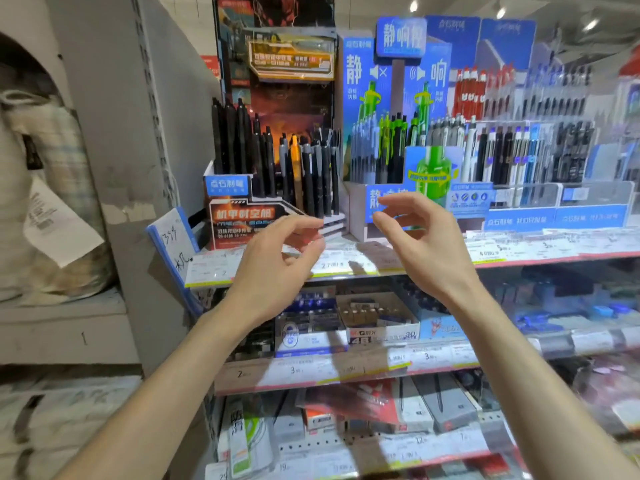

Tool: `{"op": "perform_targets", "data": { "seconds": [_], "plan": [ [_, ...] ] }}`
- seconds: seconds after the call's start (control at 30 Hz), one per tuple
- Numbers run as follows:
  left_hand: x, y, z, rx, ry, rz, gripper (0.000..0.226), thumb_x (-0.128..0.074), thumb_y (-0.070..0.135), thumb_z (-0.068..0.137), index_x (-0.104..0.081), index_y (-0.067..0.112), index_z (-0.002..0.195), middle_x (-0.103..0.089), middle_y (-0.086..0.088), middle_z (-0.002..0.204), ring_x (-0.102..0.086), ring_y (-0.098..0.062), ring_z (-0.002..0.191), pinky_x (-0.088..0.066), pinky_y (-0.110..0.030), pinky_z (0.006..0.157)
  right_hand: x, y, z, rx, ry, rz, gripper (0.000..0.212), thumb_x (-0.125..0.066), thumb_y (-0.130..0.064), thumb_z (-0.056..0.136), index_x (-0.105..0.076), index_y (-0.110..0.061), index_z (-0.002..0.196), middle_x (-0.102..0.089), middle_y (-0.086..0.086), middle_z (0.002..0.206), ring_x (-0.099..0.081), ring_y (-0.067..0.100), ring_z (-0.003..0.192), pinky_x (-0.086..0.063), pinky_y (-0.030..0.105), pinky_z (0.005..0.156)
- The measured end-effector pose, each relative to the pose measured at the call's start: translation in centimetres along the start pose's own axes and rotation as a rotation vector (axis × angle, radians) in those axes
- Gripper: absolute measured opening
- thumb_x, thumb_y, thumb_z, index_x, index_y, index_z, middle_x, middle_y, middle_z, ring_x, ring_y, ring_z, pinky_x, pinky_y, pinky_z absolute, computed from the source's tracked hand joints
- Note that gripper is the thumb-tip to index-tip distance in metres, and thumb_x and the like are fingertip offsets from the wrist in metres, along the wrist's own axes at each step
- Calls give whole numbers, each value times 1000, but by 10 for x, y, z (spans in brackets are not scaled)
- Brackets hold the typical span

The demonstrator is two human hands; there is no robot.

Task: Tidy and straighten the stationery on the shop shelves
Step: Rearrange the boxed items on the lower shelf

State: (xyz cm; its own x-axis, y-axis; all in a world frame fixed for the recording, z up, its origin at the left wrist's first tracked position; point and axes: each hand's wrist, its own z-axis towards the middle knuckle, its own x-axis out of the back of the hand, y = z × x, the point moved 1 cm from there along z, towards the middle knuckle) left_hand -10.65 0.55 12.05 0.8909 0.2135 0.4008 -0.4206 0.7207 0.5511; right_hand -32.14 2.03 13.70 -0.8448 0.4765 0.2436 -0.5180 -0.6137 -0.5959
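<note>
On the top shelf (519, 252) I see 2 pen display boxes side by side: one (242, 216) at frame centre-left, the other (367, 209) just right of it. Both hands, left (277, 258) and right (422, 247), hover before them. An eraser box (377, 323) sits on the shelf below.

Both hands raised side by side, left (277, 258) and right (420, 244), fingers loosely curled, empty

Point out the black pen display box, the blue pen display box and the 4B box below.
black pen display box (242, 216): head view, orange front label.
blue pen display box (358, 206): head view, white front wall.
4B box (381, 336): head view, front panel.
</note>
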Motion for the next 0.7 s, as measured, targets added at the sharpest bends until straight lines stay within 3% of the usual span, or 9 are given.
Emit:
{"op": "perform_targets", "data": {
  "seconds": [0.23,0.4,0.53,0.63,0.7],
  "plan": [
    [12,-31,-78,179,61,-166,15,-65,24,94,-69,33,105,-69,9,92,-64,-19,82,-54,-35,68,-23,10,-82,-86,-37,46,8,-69,-25,92,-71,-27,100,-73,-10,87,-69,9,80,-52,19,74],
    [8,-86,-123,334,88,-204,17,-68,20,92,-69,33,101,-68,11,86,-61,-12,75,-56,-27,64,-56,41,-138,-243,-69,-38,6,-69,-26,92,-71,-30,95,-72,-18,88,-67,4,77,-50,19,69],
    [7,-114,-145,395,42,-175,16,-65,26,93,-66,40,100,-64,14,83,-52,-4,64,-42,-17,55,-75,60,-169,-317,-57,-92,6,-69,-24,92,-72,-27,96,-73,-16,89,-67,4,77,-53,25,74],
    [6,-120,-152,402,24,-108,16,-63,26,94,-65,38,104,-65,9,90,-57,-9,68,-50,-29,56,-80,67,-180,-327,-66,-144,7,-69,-24,92,-71,-27,97,-72,-18,90,-66,2,80,-53,26,76],
    [5,-120,-151,390,10,-56,17,-63,26,94,-64,38,106,-65,11,93,-60,-9,76,-54,-27,63,-78,71,-180,-326,-78,-189,7,-68,-26,92,-71,-27,99,-72,-17,91,-66,2,80,-55,30,77]
  ]
}}
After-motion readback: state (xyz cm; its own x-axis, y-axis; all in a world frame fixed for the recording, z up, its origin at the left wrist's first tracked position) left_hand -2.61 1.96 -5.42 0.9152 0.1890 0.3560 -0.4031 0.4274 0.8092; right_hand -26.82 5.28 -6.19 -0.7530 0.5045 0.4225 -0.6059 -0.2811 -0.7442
